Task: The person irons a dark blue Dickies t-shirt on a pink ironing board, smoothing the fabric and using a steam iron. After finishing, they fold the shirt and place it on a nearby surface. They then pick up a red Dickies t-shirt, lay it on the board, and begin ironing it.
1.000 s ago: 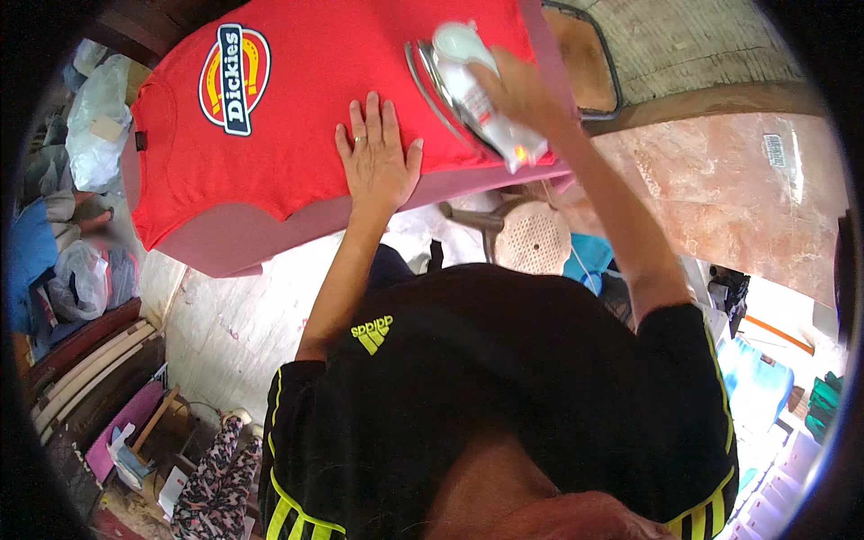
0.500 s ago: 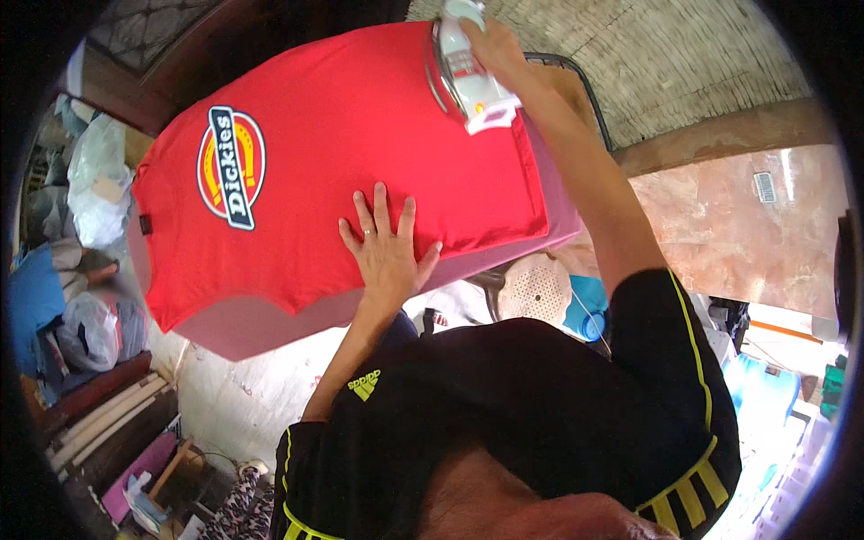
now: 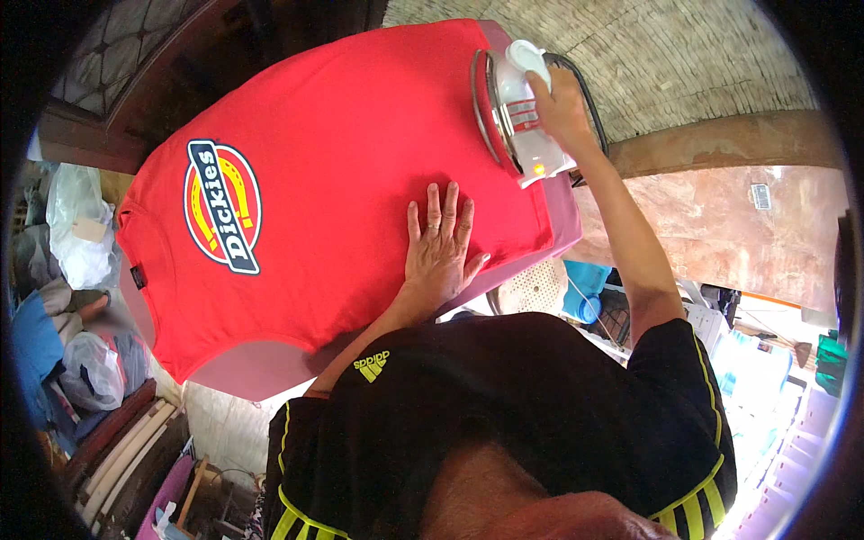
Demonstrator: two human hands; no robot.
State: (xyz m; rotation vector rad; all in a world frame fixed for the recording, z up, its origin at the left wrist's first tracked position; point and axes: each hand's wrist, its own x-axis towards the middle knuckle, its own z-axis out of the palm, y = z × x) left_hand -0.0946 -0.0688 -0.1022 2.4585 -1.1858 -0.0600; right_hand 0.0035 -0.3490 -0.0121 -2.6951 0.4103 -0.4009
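A red T-shirt point(image 3: 351, 135) with a round printed emblem lies spread over a pink-covered ironing board point(image 3: 256, 367). My right hand point(image 3: 562, 106) grips the handle of a white clothes iron point(image 3: 522, 112) near the shirt's hem at the far right. The iron's shiny soleplate edge faces left over the red cloth, and an orange light glows at its heel. Whether the plate presses flat on the cloth is hard to tell. My left hand point(image 3: 438, 252) lies flat on the shirt near its close edge, fingers spread, holding nothing.
Beyond the board's right end a black metal frame point(image 3: 589, 99) curves by a woven wall point(image 3: 702, 63). Clear plastic bags point(image 3: 81, 225) and bundled cloth crowd the left. Under the board's near side sits a perforated beige stool seat point(image 3: 531, 288) beside a blue container point(image 3: 587, 288).
The iron in my right hand has moved right and toward me along the hem. My left hand has slid to the right across the shirt. The head view has shifted slightly.
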